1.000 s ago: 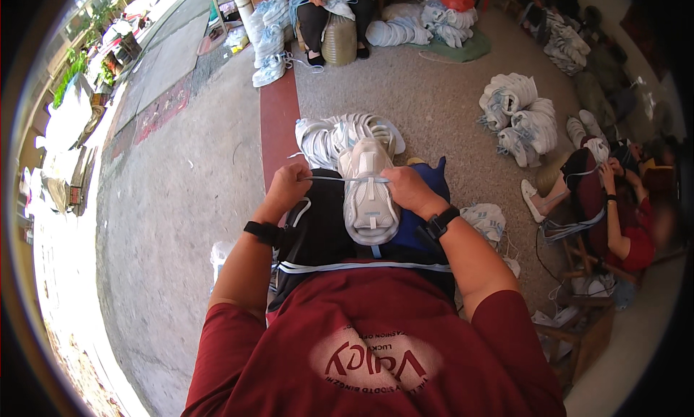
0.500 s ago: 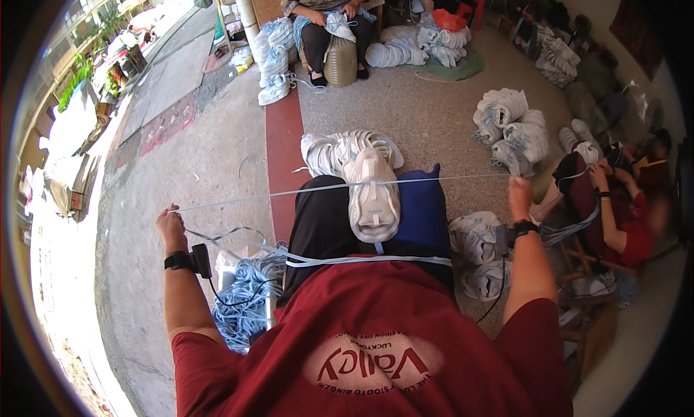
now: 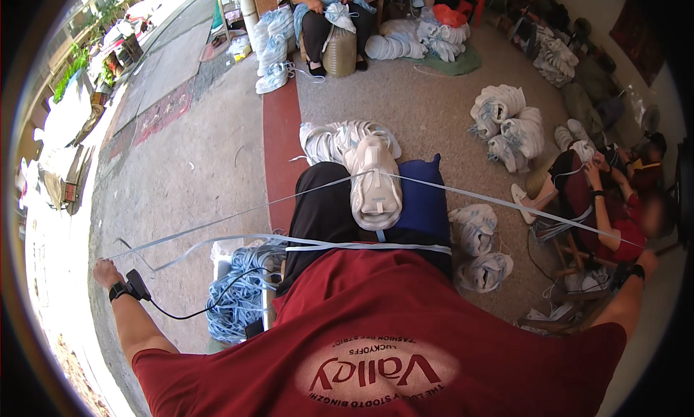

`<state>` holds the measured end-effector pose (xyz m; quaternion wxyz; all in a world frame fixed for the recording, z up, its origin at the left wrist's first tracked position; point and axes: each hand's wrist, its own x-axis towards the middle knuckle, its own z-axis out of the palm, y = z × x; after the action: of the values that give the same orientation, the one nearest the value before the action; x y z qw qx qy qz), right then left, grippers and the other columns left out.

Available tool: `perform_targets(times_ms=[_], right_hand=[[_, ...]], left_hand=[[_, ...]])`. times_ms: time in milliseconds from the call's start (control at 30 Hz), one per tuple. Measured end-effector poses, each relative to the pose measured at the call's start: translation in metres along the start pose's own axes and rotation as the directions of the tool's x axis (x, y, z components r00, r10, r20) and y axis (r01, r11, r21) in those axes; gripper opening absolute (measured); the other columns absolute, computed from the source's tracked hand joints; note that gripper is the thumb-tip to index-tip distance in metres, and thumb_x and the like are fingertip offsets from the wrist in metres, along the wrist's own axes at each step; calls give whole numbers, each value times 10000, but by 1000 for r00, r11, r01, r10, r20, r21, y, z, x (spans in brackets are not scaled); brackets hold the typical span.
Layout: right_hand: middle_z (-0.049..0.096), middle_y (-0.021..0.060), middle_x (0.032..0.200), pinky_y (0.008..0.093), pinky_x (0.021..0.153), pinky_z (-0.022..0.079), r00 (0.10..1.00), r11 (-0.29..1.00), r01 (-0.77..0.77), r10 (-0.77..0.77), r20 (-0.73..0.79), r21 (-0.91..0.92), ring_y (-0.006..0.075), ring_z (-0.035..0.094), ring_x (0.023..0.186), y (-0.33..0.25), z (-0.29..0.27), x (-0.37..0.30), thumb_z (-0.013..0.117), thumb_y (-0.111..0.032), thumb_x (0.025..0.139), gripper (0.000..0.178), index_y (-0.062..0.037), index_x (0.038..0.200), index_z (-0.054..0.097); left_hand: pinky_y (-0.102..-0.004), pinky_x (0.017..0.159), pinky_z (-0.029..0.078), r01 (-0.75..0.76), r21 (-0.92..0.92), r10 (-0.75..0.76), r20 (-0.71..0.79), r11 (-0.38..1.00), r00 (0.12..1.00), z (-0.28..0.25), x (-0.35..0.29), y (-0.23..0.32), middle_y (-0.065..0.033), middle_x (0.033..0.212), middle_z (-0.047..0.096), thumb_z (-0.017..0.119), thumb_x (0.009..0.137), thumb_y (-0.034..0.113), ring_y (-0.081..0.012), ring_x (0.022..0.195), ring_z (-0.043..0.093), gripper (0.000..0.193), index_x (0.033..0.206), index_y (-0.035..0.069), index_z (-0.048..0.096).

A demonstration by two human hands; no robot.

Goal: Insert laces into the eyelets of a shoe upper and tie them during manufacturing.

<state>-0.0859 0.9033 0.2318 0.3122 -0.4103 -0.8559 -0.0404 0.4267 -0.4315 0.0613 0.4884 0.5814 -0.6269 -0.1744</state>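
Observation:
A beige shoe upper [image 3: 377, 188] rests between my knees, toe toward me. Through its top runs a pale blue shoelace [image 3: 463, 192], drawn taut to both sides. Far out to the left, my left hand [image 3: 108, 274] is closed on one end of it. My right hand [image 3: 645, 261] is stretched out wide to the right, closed on the other end. More pale laces [image 3: 340, 244] lie across my lap, and a loose length hangs toward my left hand. Beyond my knees lies a row of white shoe uppers [image 3: 340, 142].
Beside my left thigh, a white box [image 3: 270, 312] holds tangled blue laces [image 3: 242, 290]. A blue cloth [image 3: 423, 189] covers my right thigh. White uppers [image 3: 510, 128] lie in bundles on the floor. One co-worker [image 3: 618, 200] sits close on my right; another [image 3: 329, 15] sits ahead.
Both hands have moved apart and back toward me, pulling the shoelace further out on each side. It now bends in a wide V from the shoe upper.

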Motion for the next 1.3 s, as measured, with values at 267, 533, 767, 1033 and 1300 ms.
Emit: perform_targets(times_ms=[267, 533, 767, 1033, 1300], right_hand=[[319, -21, 592, 256, 399, 263, 609, 361, -706, -129, 782, 609, 120, 331, 442, -133, 86, -233, 566, -252, 814, 146, -156, 772, 463], [497, 39, 595, 282, 497, 371, -322, 481, -743, -867, 381, 466, 195, 503, 529, -368, 3, -493, 511, -213, 840, 252, -46, 654, 546], [576, 107, 561, 365, 618, 459, -337, -100, 476, -938, 76, 874, 286, 563, 637, -440, 6, -517, 598, -157, 708, 206, -35, 542, 603], [565, 76, 554, 313, 511, 455, 30, 174, -173, -983, 182, 969, 168, 547, 524, -459, 36, -544, 673, -85, 693, 144, -13, 587, 608], [564, 31, 575, 209, 476, 409, -80, 300, -654, -940, 331, 694, 79, 513, 510, -465, 30, -550, 626, 4, 756, 77, 21, 682, 609]], left_hand=[[-277, 323, 277, 105, 411, -389, 708, 906, 589, 75, -143, 77, -9, 499, 417, 545, 766, 134, -117, 372, 381, 109, 737, 35, 577], [-249, 461, 441, 354, 237, -116, 937, 905, -329, 186, -358, 224, -18, 620, 509, 523, 870, 110, -98, 498, 499, 144, 900, -21, 572], [-431, 610, 470, -734, -225, 523, 828, 641, 203, 246, -409, 254, -184, 748, 601, 487, 802, 35, -347, 699, 603, 105, 893, -5, 523], [-504, 690, 475, -815, -123, 183, 983, 566, -21, 186, -462, 262, -296, 848, 593, 382, 861, 78, -417, 805, 604, 161, 948, -46, 436], [-453, 721, 476, -727, -397, 81, 900, 560, -429, 174, -438, 288, -278, 897, 604, 466, 841, 138, -399, 830, 609, 317, 1031, -116, 455]])
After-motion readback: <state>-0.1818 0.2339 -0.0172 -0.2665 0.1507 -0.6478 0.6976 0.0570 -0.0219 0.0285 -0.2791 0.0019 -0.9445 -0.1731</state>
